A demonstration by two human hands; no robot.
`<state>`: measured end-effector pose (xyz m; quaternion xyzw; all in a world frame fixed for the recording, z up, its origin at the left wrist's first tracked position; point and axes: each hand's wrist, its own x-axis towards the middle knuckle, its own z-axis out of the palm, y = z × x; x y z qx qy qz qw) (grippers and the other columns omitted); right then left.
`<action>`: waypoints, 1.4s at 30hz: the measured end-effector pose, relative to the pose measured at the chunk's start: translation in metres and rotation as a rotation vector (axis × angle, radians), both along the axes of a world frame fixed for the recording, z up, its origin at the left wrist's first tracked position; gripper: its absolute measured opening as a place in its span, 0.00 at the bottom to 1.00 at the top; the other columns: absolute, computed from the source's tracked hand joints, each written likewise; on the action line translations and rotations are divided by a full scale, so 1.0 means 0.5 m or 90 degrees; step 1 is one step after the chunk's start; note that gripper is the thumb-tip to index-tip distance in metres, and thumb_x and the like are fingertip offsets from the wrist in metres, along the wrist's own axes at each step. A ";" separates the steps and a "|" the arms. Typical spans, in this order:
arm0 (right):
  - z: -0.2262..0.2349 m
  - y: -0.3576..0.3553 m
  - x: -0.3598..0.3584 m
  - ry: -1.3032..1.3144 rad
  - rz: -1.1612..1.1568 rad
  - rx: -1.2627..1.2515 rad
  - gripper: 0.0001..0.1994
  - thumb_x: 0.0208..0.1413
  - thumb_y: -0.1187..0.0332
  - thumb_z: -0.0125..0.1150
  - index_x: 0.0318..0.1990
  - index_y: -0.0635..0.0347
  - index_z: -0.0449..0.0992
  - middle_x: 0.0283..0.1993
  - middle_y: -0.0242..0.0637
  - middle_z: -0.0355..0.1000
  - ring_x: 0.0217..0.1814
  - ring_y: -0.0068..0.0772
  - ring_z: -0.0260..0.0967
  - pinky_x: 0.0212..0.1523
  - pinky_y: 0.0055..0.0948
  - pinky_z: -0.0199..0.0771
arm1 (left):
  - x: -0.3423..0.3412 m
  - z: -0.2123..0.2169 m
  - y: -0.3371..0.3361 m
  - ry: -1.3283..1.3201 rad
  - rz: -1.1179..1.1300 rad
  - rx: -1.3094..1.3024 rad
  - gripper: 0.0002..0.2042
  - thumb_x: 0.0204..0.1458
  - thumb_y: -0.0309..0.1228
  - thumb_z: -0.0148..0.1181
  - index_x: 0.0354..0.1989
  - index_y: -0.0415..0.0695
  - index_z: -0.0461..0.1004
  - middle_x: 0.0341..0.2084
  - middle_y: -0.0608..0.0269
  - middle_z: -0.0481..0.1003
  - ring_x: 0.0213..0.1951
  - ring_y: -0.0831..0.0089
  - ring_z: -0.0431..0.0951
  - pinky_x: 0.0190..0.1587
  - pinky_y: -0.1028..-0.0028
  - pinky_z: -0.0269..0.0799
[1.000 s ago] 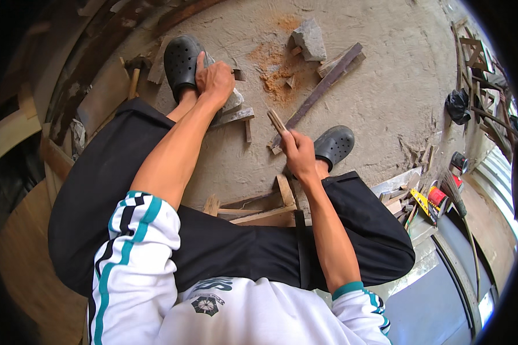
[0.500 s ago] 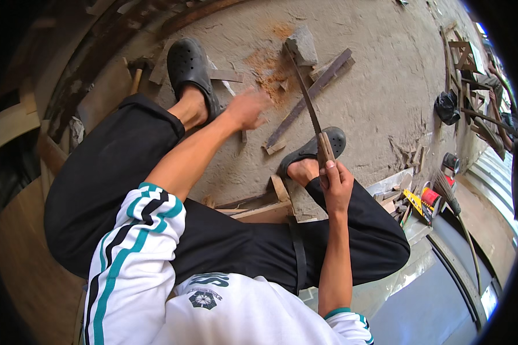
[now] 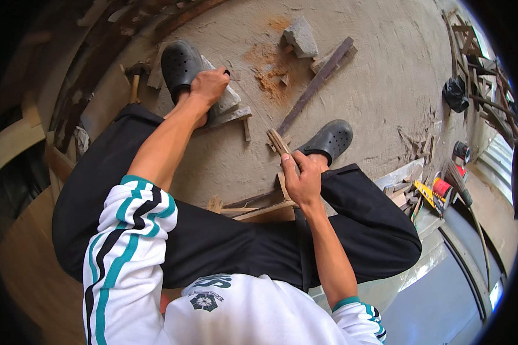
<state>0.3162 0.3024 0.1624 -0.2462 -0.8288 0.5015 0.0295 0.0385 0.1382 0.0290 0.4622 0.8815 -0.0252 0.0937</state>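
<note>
A thin-bladed saw with a brown wooden handle [image 3: 278, 141] was held aslant in the right hand [image 3: 303, 178]; a dark-ended piece [image 3: 227, 72] was mostly covered by the left hand [image 3: 209, 86].

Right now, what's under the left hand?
A pale grey block shows from beneath the left hand; the end of a dark piece pokes out past it. What the palm covers can't be seen.

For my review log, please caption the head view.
Right hand gripping a wooden handle, left hand by the left clog, sawdust on the ground ahead.
</note>
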 end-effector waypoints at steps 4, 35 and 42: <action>0.017 0.007 0.000 -0.046 0.000 -0.005 0.16 0.59 0.64 0.58 0.23 0.64 0.69 0.14 0.52 0.62 0.14 0.52 0.63 0.19 0.42 0.59 | 0.003 0.001 0.000 0.000 -0.016 0.022 0.06 0.52 0.24 0.52 0.33 0.41 0.77 0.36 0.57 0.75 0.35 0.59 0.83 0.35 0.65 0.80; 0.021 0.085 -0.022 -0.111 0.006 -0.103 0.20 0.59 0.62 0.58 0.21 0.70 0.68 0.17 0.55 0.63 0.17 0.48 0.61 0.23 0.41 0.59 | 0.002 0.001 0.018 -0.025 0.019 -0.004 0.08 0.53 0.25 0.49 0.36 0.41 0.76 0.38 0.58 0.74 0.40 0.56 0.80 0.41 0.59 0.77; 0.033 0.067 -0.023 -0.072 -0.077 -0.098 0.19 0.61 0.62 0.56 0.24 0.69 0.70 0.16 0.50 0.63 0.17 0.40 0.60 0.24 0.38 0.60 | 0.013 -0.003 0.027 0.010 0.028 0.081 0.06 0.53 0.30 0.56 0.34 0.45 0.78 0.35 0.60 0.75 0.36 0.60 0.80 0.39 0.62 0.77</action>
